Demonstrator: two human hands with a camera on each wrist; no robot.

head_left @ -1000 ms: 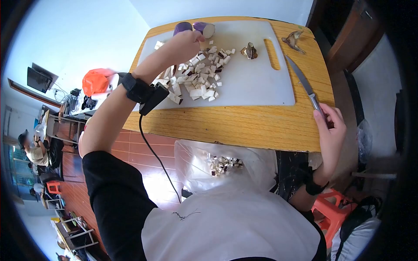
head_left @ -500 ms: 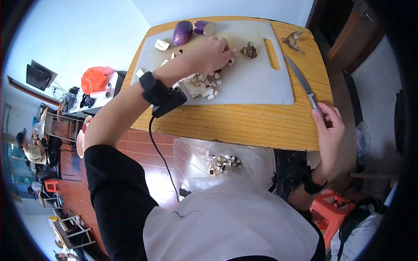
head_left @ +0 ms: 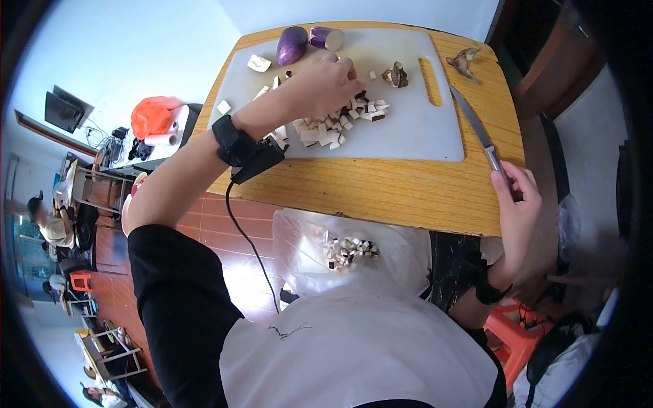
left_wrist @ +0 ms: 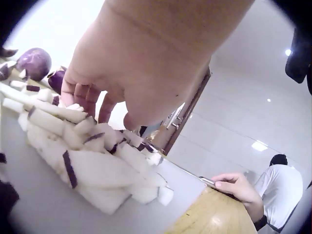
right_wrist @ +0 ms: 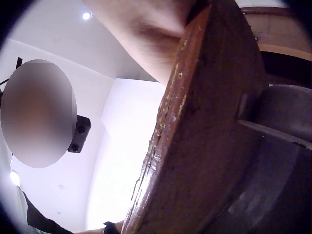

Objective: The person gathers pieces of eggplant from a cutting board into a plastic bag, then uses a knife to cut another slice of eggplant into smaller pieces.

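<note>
left hand on board, fingers curled down over pile of eggplant cubes mid-board, touching them, not clamping any; right hand at table's right edge, fingers wrapped on knife handle, blade lying on tabletop beside board; two eggplant chunks at board's far edge; bag with cubes hangs under near edge

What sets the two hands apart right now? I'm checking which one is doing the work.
The left hand is on the cutting board, fingers curled down over the pile of diced eggplant; the right hand rests at the table edge, off the board. The left hand touches food; the right hand holds the knife by its handle, blade lying flat on the table. Both are bare and wear a black wrist strap.
</note>
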